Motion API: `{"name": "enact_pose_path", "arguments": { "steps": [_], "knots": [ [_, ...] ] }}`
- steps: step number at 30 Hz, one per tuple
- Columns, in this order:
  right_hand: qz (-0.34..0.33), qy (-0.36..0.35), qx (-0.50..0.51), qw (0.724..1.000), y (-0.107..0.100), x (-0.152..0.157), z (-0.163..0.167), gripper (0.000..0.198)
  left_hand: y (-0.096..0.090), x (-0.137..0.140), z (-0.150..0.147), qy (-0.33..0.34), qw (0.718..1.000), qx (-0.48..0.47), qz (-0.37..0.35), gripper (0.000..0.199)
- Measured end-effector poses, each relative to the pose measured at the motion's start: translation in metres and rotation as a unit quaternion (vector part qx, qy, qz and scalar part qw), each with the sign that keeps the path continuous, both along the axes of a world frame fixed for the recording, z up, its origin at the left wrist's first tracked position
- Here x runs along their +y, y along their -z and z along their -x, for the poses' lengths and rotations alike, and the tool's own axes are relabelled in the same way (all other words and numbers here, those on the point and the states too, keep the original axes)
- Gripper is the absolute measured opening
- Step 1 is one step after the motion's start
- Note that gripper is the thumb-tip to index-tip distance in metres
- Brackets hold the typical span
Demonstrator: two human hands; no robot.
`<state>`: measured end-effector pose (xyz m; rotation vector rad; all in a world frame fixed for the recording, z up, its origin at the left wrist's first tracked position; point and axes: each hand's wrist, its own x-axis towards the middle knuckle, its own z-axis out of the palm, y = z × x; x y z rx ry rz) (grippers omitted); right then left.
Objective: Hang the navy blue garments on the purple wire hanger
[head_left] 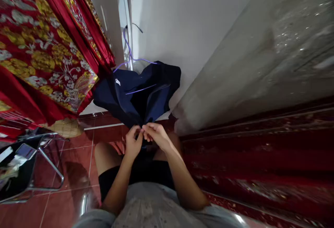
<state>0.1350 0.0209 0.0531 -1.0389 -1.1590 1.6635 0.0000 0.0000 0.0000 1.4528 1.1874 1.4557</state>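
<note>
A dark navy jacket [104,94] hangs on a thin purple hanger [129,52] against the pale wall, its collar gaping and a small white tag inside the neck. At the point where its two front edges come together, my left hand [134,141] pinches the cloth with thumb and finger. My right hand [156,134] is closed on the same spot from the other side, fingertips nearly touching the left ones. Whether a button or other fastener lies between the fingers is too small to tell. The jacket's lower part is hidden behind my hands.
Red cloth with gold and silver flowers [47,54] hangs at the left. Below it stands a black chair [28,175] with metal legs, bearing a phone [26,150] and other small items. Shiny pale fabric [250,57] and dark red fabric [261,151] fill the right side. Red tiles [75,162] cover the floor.
</note>
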Motion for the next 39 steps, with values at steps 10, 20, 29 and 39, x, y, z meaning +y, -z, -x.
{"name": "enact_pose_path", "arguments": {
  "steps": [10, 20, 29, 39],
  "knots": [
    [-0.091, 0.091, 0.060, 0.990, -0.108, 0.109, 0.008, 0.035, -0.015, 0.025, 0.003, -0.081, 0.981, 0.155, -0.089, 0.011],
    [-0.183, 0.099, 0.058, 0.976, -0.156, 0.108, 0.009, 0.040, -0.040, 0.056, 0.024, 0.026, 0.964, 0.246, -0.099, 0.011],
    [-0.262, 0.054, -0.001, 0.964, -0.152, 0.098, 0.007, 0.037, -0.193, 0.115, 0.040, -0.032, 0.912, 0.280, -0.298, 0.026],
    [-0.207, 0.099, -0.203, 0.952, -0.053, 0.111, 0.018, 0.024, -0.202, 0.120, 0.054, -0.168, 0.901, 0.216, -0.336, 0.024]
  ]
}}
